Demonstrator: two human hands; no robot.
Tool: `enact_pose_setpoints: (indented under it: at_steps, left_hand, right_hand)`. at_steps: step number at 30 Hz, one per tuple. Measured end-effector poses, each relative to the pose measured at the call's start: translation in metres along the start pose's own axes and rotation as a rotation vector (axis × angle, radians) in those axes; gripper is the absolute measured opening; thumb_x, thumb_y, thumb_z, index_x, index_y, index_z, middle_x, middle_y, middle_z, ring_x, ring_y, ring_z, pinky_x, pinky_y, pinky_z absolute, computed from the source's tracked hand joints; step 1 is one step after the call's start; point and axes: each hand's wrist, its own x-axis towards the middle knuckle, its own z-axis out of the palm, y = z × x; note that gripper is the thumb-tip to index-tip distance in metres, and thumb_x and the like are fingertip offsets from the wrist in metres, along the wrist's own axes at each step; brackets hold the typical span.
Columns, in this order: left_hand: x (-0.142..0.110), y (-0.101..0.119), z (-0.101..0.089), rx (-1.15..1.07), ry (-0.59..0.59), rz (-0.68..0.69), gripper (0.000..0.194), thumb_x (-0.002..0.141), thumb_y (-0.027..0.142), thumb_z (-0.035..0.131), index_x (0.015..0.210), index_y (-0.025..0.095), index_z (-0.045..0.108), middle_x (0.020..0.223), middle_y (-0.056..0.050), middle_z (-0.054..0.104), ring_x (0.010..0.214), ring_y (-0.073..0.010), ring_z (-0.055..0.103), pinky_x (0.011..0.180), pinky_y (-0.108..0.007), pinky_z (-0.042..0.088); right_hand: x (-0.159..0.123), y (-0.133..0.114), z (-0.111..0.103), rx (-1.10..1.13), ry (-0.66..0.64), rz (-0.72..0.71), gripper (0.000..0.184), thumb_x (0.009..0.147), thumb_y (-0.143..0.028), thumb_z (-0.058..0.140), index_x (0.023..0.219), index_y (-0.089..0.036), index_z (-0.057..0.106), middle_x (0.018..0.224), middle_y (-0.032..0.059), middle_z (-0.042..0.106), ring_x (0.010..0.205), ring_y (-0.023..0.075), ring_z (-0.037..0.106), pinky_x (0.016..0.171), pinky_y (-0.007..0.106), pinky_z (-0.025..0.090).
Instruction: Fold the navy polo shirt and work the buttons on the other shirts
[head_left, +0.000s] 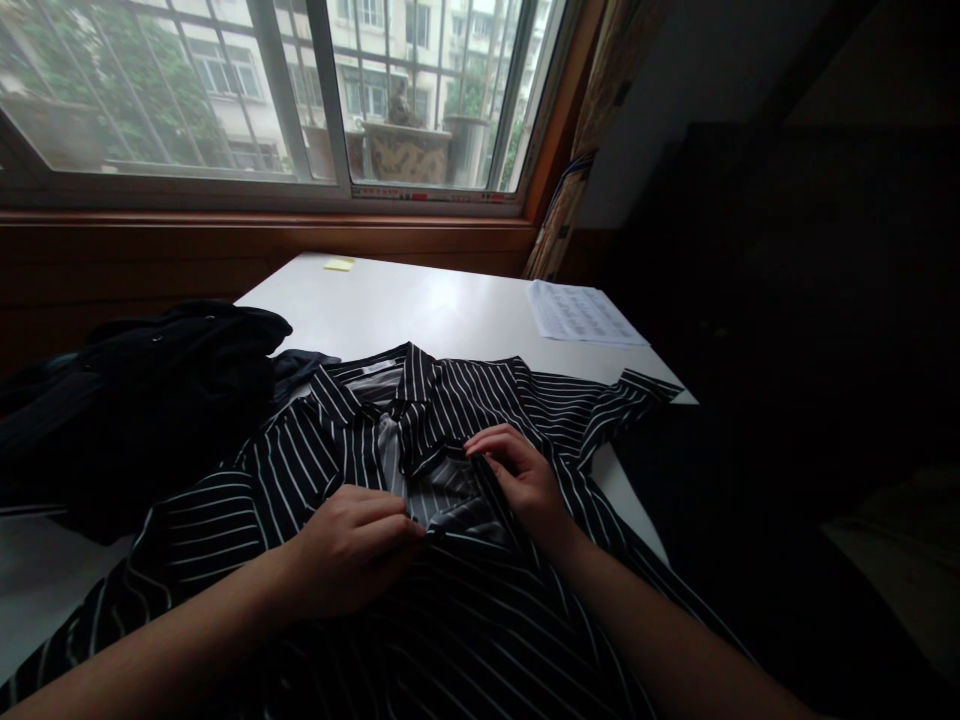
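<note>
A black shirt with thin white stripes (480, 620) lies spread on the white table (420, 310), collar away from me. My left hand (352, 550) pinches the left edge of the open front placket just below the collar. My right hand (517, 475) grips the right edge of the placket, fingers curled on the fabric. Between the hands the shirt's grey inner side shows.
A heap of dark clothing (142, 400) sits at the table's left. A printed sheet of paper (581, 315) lies at the far right corner and a yellow sticky note (339, 264) near the window sill. To the right of the table is a dark area.
</note>
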Motion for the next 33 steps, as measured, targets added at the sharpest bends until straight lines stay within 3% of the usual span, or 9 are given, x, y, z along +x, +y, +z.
enact_pose_setpoints:
  at_steps: [15, 18, 21, 24, 27, 30, 33]
  left_hand:
    - [-0.003, -0.012, 0.001, 0.071, -0.021, -0.043, 0.013, 0.098, 0.019, 0.05, 0.092, 0.017, 0.061, 0.067, 0.002, 0.057, 0.054, -0.0113, 0.05, 0.051, -0.024, 0.036]
    - [-0.003, -0.017, -0.003, 0.085, -0.008, -0.095, 0.014, 0.099, 0.021, 0.049, 0.093, 0.018, 0.062, 0.071, 0.0, 0.061, 0.059, -0.0112, 0.056, 0.054, -0.022, 0.041]
    - [-0.004, -0.026, -0.01, 0.112, -0.029, -0.172, 0.014, 0.099, 0.022, 0.051, 0.091, 0.018, 0.062, 0.074, 0.0, 0.065, 0.063, -0.0119, 0.061, 0.058, -0.022, 0.044]
    - [-0.007, -0.039, -0.017, 0.125, -0.157, -0.225, 0.013, 0.096, 0.022, 0.055, 0.087, 0.019, 0.062, 0.075, 0.001, 0.065, 0.064, -0.0121, 0.061, 0.059, -0.021, 0.045]
    - [-0.01, -0.048, -0.022, 0.047, -0.285, -0.213, 0.01, 0.096, 0.022, 0.057, 0.091, 0.02, 0.065, 0.079, 0.001, 0.067, 0.066, -0.0116, 0.064, 0.063, -0.02, 0.047]
    - [-0.011, -0.05, -0.024, -0.009, -0.321, -0.222, 0.01, 0.096, 0.022, 0.056, 0.093, 0.02, 0.066, 0.083, 0.0, 0.068, 0.071, -0.0122, 0.065, 0.067, -0.021, 0.049]
    - [-0.011, -0.049, -0.024, -0.023, -0.329, -0.228, 0.011, 0.097, 0.022, 0.055, 0.095, 0.02, 0.066, 0.084, 0.0, 0.068, 0.073, -0.0129, 0.066, 0.069, -0.021, 0.049]
  right_hand:
    - [0.01, 0.008, 0.001, -0.089, 0.1, -0.038, 0.011, 0.091, -0.024, 0.059, 0.086, -0.024, 0.068, 0.094, 0.0049, 0.068, 0.093, 0.02, 0.065, 0.088, 0.037, 0.052]
    - [0.02, 0.012, 0.003, -0.142, 0.044, -0.027, 0.013, 0.092, -0.029, 0.056, 0.087, -0.023, 0.067, 0.096, 0.0058, 0.068, 0.095, 0.02, 0.064, 0.086, 0.035, 0.052]
    - [0.035, 0.016, 0.002, -0.212, -0.03, 0.0, 0.015, 0.092, -0.032, 0.055, 0.091, -0.022, 0.067, 0.095, 0.0048, 0.068, 0.085, 0.017, 0.063, 0.075, 0.03, 0.051]
    - [0.05, 0.018, -0.01, -0.301, -0.104, 0.034, 0.014, 0.089, -0.03, 0.06, 0.093, -0.021, 0.07, 0.09, 0.002, 0.067, 0.072, 0.014, 0.058, 0.069, 0.028, 0.047]
    - [0.063, 0.016, -0.031, -0.412, -0.152, 0.064, 0.012, 0.086, -0.026, 0.063, 0.09, -0.018, 0.072, 0.083, 0.0016, 0.065, 0.072, 0.0147, 0.056, 0.07, 0.03, 0.045]
    - [0.065, 0.003, -0.052, -0.506, -0.188, 0.066, 0.009, 0.085, -0.022, 0.063, 0.087, -0.017, 0.071, 0.084, 0.0029, 0.065, 0.077, 0.0168, 0.057, 0.075, 0.033, 0.044]
    - [0.049, -0.024, -0.067, -0.558, -0.291, 0.053, 0.007, 0.086, -0.024, 0.066, 0.086, -0.019, 0.071, 0.086, 0.0023, 0.065, 0.077, 0.0164, 0.057, 0.074, 0.032, 0.044]
